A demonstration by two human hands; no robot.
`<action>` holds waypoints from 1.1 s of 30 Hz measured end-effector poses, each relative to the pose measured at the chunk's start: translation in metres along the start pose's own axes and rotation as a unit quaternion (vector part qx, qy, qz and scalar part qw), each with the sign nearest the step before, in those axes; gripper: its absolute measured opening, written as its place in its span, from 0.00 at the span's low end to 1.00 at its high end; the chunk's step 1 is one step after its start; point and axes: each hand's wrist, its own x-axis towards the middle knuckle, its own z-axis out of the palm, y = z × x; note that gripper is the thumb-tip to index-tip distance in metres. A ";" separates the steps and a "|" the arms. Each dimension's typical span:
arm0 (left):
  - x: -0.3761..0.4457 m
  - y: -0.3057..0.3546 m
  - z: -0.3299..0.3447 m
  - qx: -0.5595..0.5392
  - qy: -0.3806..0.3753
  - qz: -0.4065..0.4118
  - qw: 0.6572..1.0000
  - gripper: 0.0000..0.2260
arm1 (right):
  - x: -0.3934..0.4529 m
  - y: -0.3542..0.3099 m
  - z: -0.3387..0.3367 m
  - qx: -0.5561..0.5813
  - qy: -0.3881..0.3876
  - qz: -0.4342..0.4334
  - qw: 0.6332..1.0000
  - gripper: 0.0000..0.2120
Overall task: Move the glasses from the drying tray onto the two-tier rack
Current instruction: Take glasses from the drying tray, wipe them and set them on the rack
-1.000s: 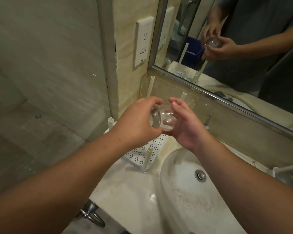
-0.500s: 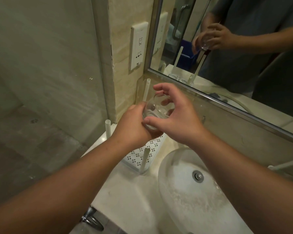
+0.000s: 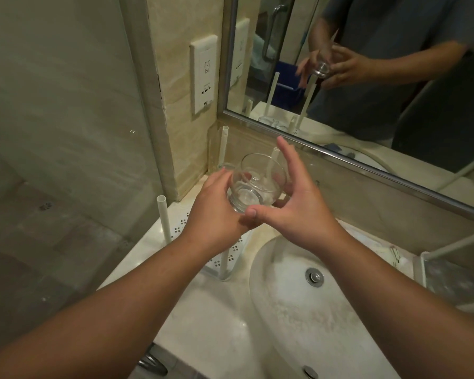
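A clear glass tumbler (image 3: 255, 184) is upright in the air between both hands, above the back of the white perforated rack (image 3: 179, 228). My left hand (image 3: 216, 206) grips it from the left near its thick base. My right hand (image 3: 293, 203) holds it from the right: its thumb is at the base, its index finger points straight up, and other fingers show through the glass behind it. The rim of another glass (image 3: 225, 166) shows behind my left hand. The clear drying tray (image 3: 435, 277) is at the right edge.
White posts (image 3: 163, 214) rise from the rack's corners. A white sink basin (image 3: 285, 310) with its drain lies below my right arm. A mirror (image 3: 367, 105) runs along the back wall, a wall socket (image 3: 204, 75) beside it, and a glass shower panel (image 3: 66, 132) stands to the left.
The glass has turned from tilted to upright. My right hand's fingers have lifted off its rim and moved to its right side, while my left hand stays at the base.
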 end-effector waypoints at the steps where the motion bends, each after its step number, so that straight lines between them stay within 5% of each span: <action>1: 0.000 0.002 0.003 0.000 -0.010 -0.002 1.000 0.29 | -0.003 0.002 -0.003 -0.001 0.002 0.004 1.000 0.58; 22: -0.037 0.041 0.148 -0.024 -0.191 0.012 0.981 0.29 | -0.118 0.078 -0.101 0.030 0.104 0.133 0.985 0.56; 33: -0.071 0.067 0.250 -0.042 -0.307 -0.023 0.950 0.31 | -0.194 0.125 -0.156 0.041 0.208 0.179 0.961 0.41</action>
